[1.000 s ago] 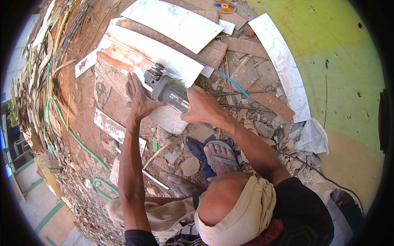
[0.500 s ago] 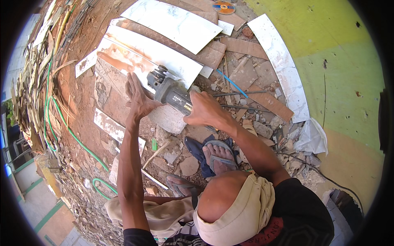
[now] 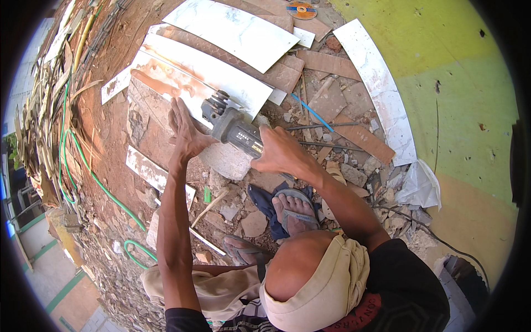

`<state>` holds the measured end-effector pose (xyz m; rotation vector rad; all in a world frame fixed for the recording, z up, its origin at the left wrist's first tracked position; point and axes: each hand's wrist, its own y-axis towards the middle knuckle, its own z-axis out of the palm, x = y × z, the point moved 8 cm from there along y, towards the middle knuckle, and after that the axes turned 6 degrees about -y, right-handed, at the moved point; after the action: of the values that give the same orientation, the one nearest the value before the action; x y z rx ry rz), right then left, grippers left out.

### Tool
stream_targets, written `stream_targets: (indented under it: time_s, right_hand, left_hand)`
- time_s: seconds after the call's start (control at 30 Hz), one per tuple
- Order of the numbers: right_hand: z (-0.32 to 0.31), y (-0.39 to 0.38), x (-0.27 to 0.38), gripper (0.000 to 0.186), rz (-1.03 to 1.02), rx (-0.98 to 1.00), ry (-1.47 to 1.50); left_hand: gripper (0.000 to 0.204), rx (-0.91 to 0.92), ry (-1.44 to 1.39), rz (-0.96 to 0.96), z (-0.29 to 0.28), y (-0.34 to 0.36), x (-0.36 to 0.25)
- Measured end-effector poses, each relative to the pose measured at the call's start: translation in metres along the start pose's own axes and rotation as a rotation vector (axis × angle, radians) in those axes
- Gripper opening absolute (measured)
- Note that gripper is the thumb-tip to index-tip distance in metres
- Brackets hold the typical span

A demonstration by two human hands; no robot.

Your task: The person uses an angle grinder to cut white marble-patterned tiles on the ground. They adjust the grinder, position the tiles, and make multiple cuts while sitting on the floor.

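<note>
My right hand [image 3: 276, 148] is closed round the body of a grey-black angle grinder [image 3: 235, 130], whose head sits over a white marble-patterned tile [image 3: 243, 77] beside a long cut line with brown dust smeared along it. My left hand [image 3: 186, 135] presses with outstretched fingers at the near edge of that tile, its thumb reaching toward the grinder. The tile rests on a pale stone slab [image 3: 224, 161], partly hidden by the hands and tool. Another white tile [image 3: 232, 30] lies beyond it.
A narrow tile strip [image 3: 376, 88] lies along a green painted wall [image 3: 459, 99]. Around are broken tile rubble [image 3: 332, 99], a blue rod [image 3: 312, 112], a spare disc [image 3: 302, 9], a green hose [image 3: 105, 188], piled sticks [image 3: 44, 122], a black cable [image 3: 431, 232] and my sandalled feet [image 3: 298, 216].
The grinder and my right hand have shifted slightly right and toward me along the tile. My left hand stays where it was.
</note>
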<state>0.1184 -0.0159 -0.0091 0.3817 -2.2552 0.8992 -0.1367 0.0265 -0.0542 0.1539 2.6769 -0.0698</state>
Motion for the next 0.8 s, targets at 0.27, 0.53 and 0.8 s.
stream_targets:
  time_s: [0.27,0.53,0.8]
  right_hand:
    - [-0.002,-0.005,-0.003,0.054,-0.035,-0.080,-0.012]
    - [-0.002,-0.011,-0.005,0.053,-0.048,-0.109,-0.017]
    - [-0.002,-0.016,-0.009,0.053,-0.023,-0.091,-0.015]
  left_hand:
    - [0.180,0.011,-0.016,-0.026,0.000,0.001,0.000]
    - [0.173,0.026,-0.046,-0.065,-0.002,0.000,-0.006]
    - [0.175,0.016,-0.041,-0.086,-0.002,0.001,-0.005]
